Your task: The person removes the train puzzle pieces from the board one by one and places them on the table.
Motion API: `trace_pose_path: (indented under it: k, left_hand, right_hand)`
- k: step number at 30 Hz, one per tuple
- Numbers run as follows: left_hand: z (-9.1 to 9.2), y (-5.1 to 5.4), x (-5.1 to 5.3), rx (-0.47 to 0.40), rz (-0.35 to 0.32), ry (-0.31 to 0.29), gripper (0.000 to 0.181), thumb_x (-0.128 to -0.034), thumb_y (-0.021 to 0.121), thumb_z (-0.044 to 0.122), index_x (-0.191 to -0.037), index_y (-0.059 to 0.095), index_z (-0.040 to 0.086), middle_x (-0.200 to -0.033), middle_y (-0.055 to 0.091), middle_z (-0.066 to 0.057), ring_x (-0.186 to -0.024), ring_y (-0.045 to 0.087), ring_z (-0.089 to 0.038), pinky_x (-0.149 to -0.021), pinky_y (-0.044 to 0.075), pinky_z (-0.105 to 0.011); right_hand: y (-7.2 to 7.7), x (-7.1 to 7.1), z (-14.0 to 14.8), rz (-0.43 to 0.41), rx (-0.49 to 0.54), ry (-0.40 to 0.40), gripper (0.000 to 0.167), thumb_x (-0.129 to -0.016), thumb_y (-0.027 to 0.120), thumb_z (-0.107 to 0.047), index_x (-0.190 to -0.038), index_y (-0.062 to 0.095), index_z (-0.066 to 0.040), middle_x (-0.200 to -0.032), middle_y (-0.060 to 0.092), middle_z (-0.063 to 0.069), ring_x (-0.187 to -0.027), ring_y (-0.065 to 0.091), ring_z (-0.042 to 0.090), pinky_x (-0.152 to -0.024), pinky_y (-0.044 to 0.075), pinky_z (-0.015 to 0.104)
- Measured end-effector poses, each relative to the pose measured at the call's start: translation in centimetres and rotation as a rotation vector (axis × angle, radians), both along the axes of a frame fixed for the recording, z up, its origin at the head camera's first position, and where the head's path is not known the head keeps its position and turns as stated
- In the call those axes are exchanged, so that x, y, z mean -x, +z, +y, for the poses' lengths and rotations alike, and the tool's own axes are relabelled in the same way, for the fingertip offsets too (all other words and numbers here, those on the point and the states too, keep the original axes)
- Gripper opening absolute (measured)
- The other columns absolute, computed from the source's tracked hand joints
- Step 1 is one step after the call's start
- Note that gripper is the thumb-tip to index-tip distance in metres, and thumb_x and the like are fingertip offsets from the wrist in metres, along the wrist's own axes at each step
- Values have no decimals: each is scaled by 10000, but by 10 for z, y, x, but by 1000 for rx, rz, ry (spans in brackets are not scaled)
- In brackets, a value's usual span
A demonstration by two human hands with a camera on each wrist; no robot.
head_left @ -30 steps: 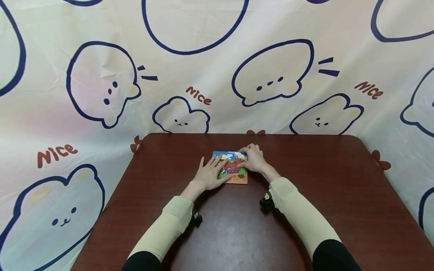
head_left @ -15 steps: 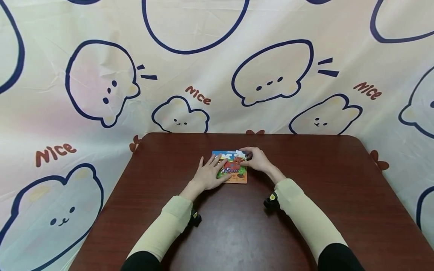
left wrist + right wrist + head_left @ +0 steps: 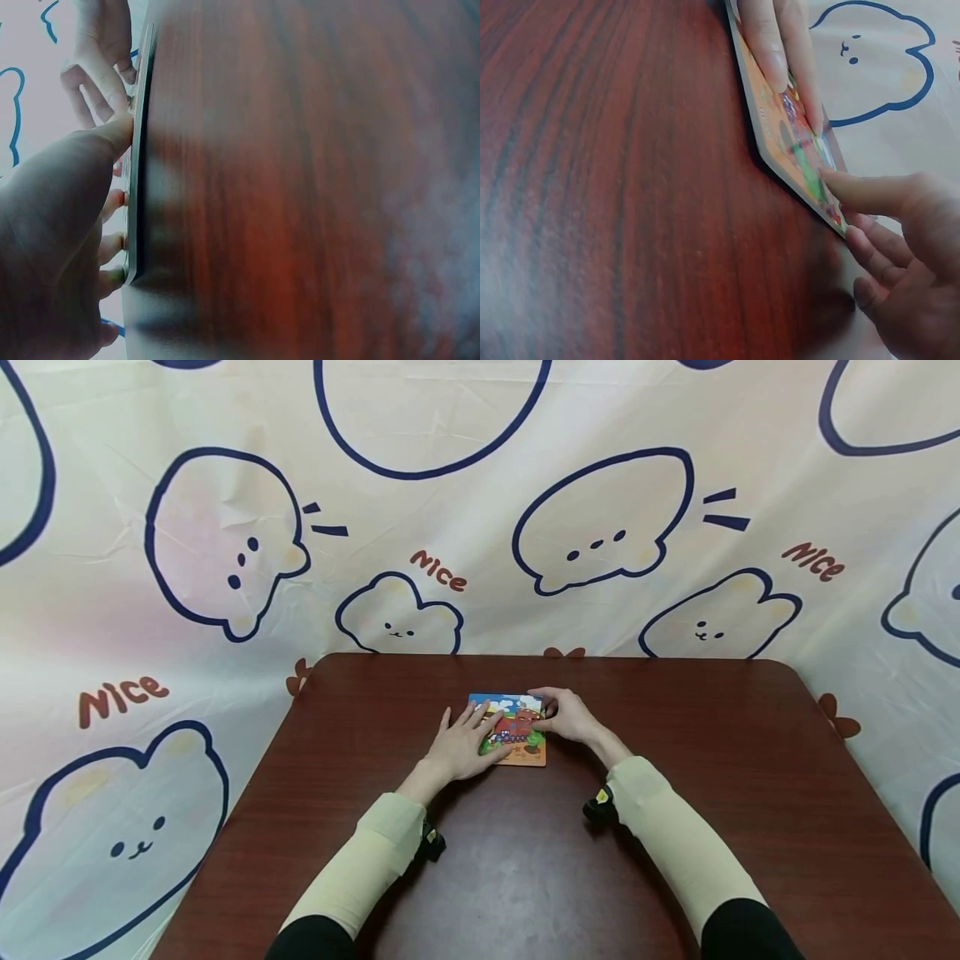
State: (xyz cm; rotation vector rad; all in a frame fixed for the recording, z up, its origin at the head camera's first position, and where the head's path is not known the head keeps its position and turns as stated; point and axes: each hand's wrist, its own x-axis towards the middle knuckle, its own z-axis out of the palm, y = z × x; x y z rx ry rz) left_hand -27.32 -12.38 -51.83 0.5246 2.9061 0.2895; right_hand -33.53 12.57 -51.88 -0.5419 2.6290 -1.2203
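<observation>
A picture board (image 3: 516,728) lies flat near the far edge of the dark reddish-brown tabletop (image 3: 517,868), roughly midway across it; its face shows blue sky with white clouds at the top, red and green shapes in the middle and an orange strip along the near side. The left hand (image 3: 465,747) rests on the board's left part, its grip spread, the fingers fanned across the printed face and the thumb near the lower edge. The right hand (image 3: 567,713) is at the board's right side with its grip pinching that edge: the right wrist view shows the thumb on the face and fingers against the rim. Both forearms wear pale yellow-green sleeves (image 3: 678,835) with black fabric farther up, and a small black device (image 3: 600,807) sits at each wrist. Behind stands a pale backdrop (image 3: 487,527) printed with blue-outlined animal heads and the word "Nice".
</observation>
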Motion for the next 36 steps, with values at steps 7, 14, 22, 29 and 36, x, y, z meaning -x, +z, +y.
trace_pose_path:
  k: [7, 14, 22, 29, 36]
  left_hand:
    - [0, 2, 0, -7, -6, -2, 792, -1090, 475, 709, -1758, 297, 322, -1861, 204, -45, -1743, 167, -323, -1387, 95, -688]
    - [1, 2, -1, -7, -11, 1, 798, -1089, 477, 711, -1761, 287, 324, -1861, 205, -47, -1744, 162, -321, -1389, 90, -683]
    - [1, 0, 0, -8, -5, 1, 792, -1090, 474, 713, -1758, 293, 329, -1862, 200, -40, -1745, 161, -317, -1389, 96, -682]
    - [0, -1, -1, -18, -7, -4, 790, -1092, 488, 697, -1758, 303, 314, -1856, 227, -49, -1740, 182, -325, -1386, 106, -688]
    - [0, 2, -2, -11, -10, -1, 799, -1089, 482, 710, -1760, 287, 325, -1859, 213, -49, -1743, 167, -322, -1389, 93, -684]
  right_hand:
    - [-3, -1, -5, 9, 56, -60, 563, -956, 854, -66, -1486, 669, -16, -1067, 714, 150, -919, 661, 223, -827, 566, 355]
    - [-3, -1, -7, 1, 91, -73, 530, -969, 854, -121, -1463, 687, -26, -1190, 748, 198, -1014, 711, 273, -889, 606, 425]
    - [-5, -2, -8, -8, 109, -80, 543, -973, 859, -165, -1465, 682, -20, -1182, 768, 205, -1031, 715, 293, -904, 605, 426]
    - [-5, -4, -8, -4, 92, -73, 541, -984, 847, -147, -1480, 670, -22, -1191, 753, 214, -1049, 701, 304, -922, 592, 442]
    - [-6, -3, -3, 6, 86, -37, 552, -971, 841, -68, -1491, 657, -40, -1128, 775, 186, -1014, 719, 286, -910, 598, 449]
